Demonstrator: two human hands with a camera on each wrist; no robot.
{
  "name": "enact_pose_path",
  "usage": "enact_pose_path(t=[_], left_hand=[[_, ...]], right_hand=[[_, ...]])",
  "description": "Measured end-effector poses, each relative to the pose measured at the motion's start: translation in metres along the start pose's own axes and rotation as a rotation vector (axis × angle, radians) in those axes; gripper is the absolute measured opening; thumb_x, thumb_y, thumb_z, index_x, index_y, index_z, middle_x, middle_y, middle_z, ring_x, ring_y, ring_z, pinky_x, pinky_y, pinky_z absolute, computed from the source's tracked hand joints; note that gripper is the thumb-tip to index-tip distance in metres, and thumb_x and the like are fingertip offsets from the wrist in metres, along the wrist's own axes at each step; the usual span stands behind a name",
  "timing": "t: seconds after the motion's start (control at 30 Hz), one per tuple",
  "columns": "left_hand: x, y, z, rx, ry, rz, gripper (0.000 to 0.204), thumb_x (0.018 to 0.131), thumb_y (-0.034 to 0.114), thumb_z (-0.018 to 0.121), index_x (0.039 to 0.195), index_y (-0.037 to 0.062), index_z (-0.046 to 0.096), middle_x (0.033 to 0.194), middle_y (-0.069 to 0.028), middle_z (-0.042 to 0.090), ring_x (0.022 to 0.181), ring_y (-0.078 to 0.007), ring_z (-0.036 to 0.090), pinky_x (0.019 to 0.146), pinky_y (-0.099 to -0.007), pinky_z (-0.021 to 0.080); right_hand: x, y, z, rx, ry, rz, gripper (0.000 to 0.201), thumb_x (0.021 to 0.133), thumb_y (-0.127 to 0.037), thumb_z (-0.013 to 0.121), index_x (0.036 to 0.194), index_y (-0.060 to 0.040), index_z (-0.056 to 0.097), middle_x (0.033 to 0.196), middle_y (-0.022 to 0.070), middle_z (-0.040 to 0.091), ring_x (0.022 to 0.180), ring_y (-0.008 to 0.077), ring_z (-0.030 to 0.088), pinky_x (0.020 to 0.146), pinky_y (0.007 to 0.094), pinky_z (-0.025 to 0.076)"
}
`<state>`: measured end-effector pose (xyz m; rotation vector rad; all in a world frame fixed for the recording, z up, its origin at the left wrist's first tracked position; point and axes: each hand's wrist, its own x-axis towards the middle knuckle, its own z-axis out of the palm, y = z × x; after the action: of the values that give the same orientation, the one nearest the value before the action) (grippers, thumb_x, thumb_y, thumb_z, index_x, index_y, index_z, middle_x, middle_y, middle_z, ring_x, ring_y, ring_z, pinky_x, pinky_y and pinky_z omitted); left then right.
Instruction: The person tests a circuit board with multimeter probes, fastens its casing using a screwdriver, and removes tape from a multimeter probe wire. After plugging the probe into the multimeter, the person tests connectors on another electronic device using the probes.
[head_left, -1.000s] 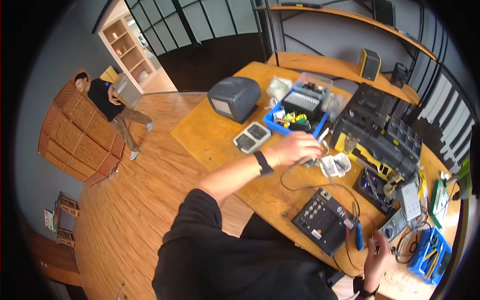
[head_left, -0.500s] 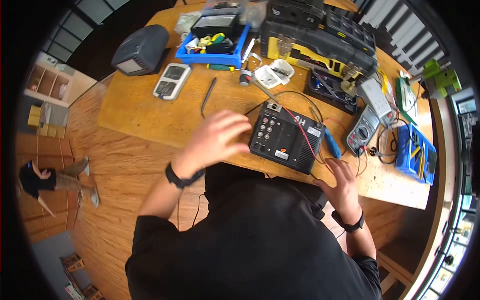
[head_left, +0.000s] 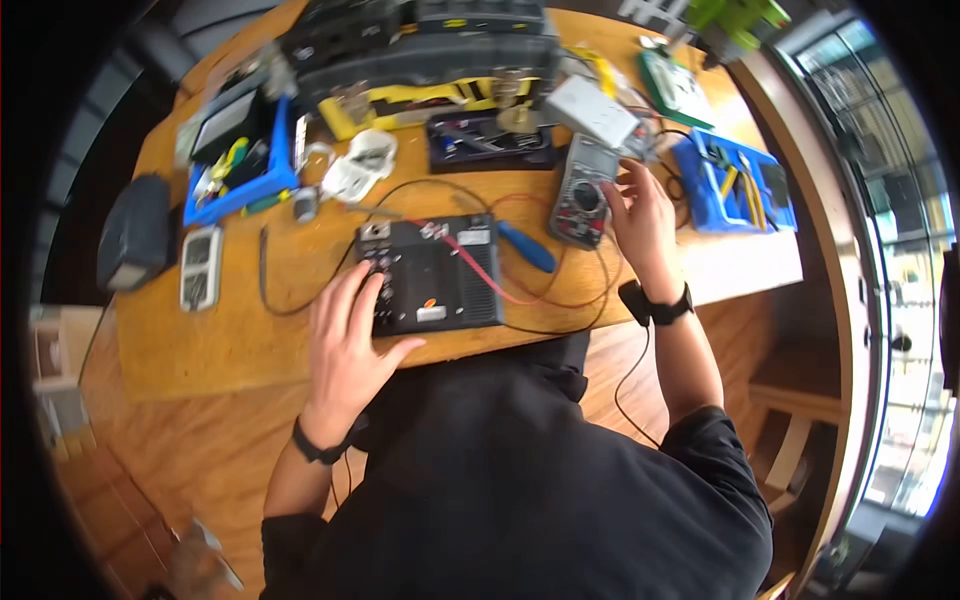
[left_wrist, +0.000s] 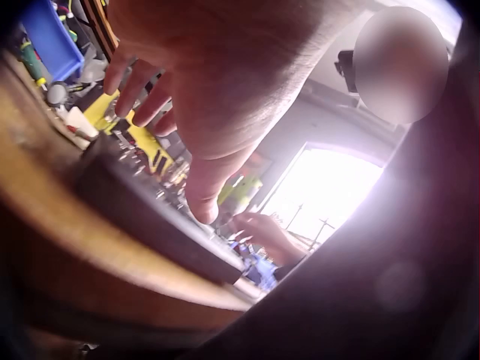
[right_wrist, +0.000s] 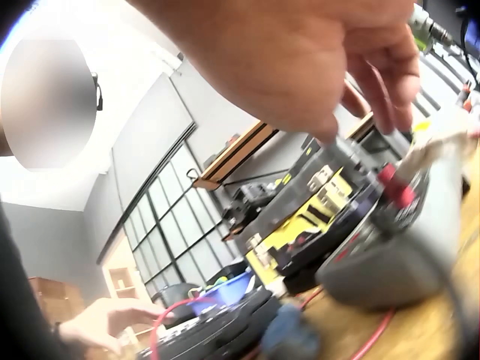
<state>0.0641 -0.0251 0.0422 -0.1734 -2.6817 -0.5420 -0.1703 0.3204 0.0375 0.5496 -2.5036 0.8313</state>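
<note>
Black device [head_left: 415, 275] lies partly under left hand [head_left: 345, 350], fingers spread, nothing gripped. Right hand [head_left: 645, 225] has just come to multimeter [head_left: 588, 160], fingers loosely bent, no grip seen; both things within reach.

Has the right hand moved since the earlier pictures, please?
Yes: in the head view, the right hand has moved forward from the near edge of the table to the multimeter.

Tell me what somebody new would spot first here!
Probably the black box near the front of the table, with a red wire across it and the left hand at its left side. Then a bright blue bin further left and another blue bin right of the grey meter.
</note>
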Motion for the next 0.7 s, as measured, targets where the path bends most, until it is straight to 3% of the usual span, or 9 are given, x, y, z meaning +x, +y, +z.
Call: enact_pose_path(t=[0.07,0.2,0.27,0.33,0.4,0.5,0.6,0.63,0.7], left_hand=[[0.043,0.011,-0.013,-0.031,0.016,0.099,0.08,0.072,0.034,0.097,0.138,-0.0003,0.065,0.146,-0.0174,0.064,0.126,-0.0395,0.063,0.108,-0.0508,0.051],[0.143,0.041,0.025,-0.136,-0.108,0.359,0.063,0.084,0.036,0.089,0.127,-0.0038,0.067,0.122,-0.018,0.071,0.113,-0.0402,0.068,0.097,-0.0463,0.056],[0.186,0.059,0.069,-0.131,-0.287,0.341,0.069,0.087,0.042,0.087,0.127,-0.0086,0.064,0.117,-0.023,0.07,0.111,-0.0409,0.069,0.094,-0.0461,0.057],[0.224,0.078,0.106,-0.163,-0.487,0.214,0.082,0.081,0.056,0.09,0.117,-0.012,0.063,0.104,-0.0275,0.074,0.1,-0.0437,0.074,0.088,-0.047,0.06],[0.243,0.094,0.134,-0.167,-0.571,0.12,0.097,0.078,0.069,0.088,0.119,-0.0151,0.061,0.105,-0.031,0.075,0.098,-0.0422,0.077,0.087,-0.0467,0.062],[0.245,0.13,0.155,0.061,-0.549,0.021,0.12,0.072,0.078,0.086,0.132,-0.0211,0.054,0.11,-0.0334,0.075,0.098,-0.04,0.079,0.088,-0.0463,0.064],[0.248,0.15,0.172,0.11,-0.483,-0.079,0.133,0.071,0.077,0.086,0.147,-0.0241,0.043,0.11,-0.034,0.075,0.099,-0.0389,0.079,0.087,-0.0458,0.065],[0.248,0.153,0.179,0.131,-0.452,-0.105,0.141,0.071,0.073,0.087,0.154,-0.026,0.031,0.114,-0.0354,0.073,0.099,-0.0391,0.079,0.085,-0.0444,0.065],[0.25,0.153,0.188,0.104,-0.457,-0.121,0.139,0.072,0.07,0.088,0.154,-0.0254,0.029,0.115,-0.0361,0.072,0.099,-0.0399,0.079,0.084,-0.0451,0.066]], right_hand=[[0.001,0.042,0.003,-0.015,-0.086,0.132,0.038,0.098,-0.023,0.081,0.122,0.0038,0.069,0.096,0.0198,0.077,0.088,0.0353,0.076,0.077,0.0407,0.059],[-0.007,0.039,-0.011,0.021,-0.18,0.244,0.033,0.099,-0.023,0.079,0.115,0.0056,0.073,0.091,0.0202,0.079,0.082,0.0357,0.078,0.074,0.0408,0.06],[-0.009,0.033,-0.016,0.077,-0.162,0.323,0.03,0.1,-0.021,0.078,0.114,0.0056,0.074,0.092,0.0209,0.079,0.084,0.0355,0.078,0.076,0.0404,0.061],[-0.013,0.038,-0.019,0.134,-0.145,0.293,0.03,0.1,-0.019,0.077,0.116,0.0057,0.074,0.093,0.0213,0.079,0.086,0.0353,0.079,0.078,0.0404,0.061],[-0.011,0.048,-0.018,0.168,-0.11,0.27,0.028,0.1,-0.018,0.076,0.115,0.0057,0.073,0.094,0.0218,0.078,0.089,0.0365,0.078,0.079,0.0416,0.061],[0.0,0.067,-0.011,0.105,-0.135,0.173,0.026,0.099,-0.014,0.073,0.116,0.0048,0.07,0.096,0.0225,0.078,0.092,0.0409,0.076,0.08,0.046,0.06],[0.008,0.069,-0.003,0.179,-0.261,0.146,0.025,0.099,-0.011,0.07,0.118,0.0047,0.07,0.096,0.0231,0.078,0.091,0.0421,0.076,0.082,0.0481,0.06],[0.008,0.071,0.004,0.192,-0.253,0.147,0.023,0.1,-0.008,0.066,0.119,0.0031,0.069,0.096,0.0251,0.077,0.091,0.0446,0.076,0.082,0.0497,0.06],[0.002,0.071,0.004,0.132,-0.208,0.132,0.023,0.102,-0.009,0.066,0.122,0.0015,0.07,0.1,0.0239,0.078,0.094,0.0436,0.076,0.082,0.0482,0.06]])
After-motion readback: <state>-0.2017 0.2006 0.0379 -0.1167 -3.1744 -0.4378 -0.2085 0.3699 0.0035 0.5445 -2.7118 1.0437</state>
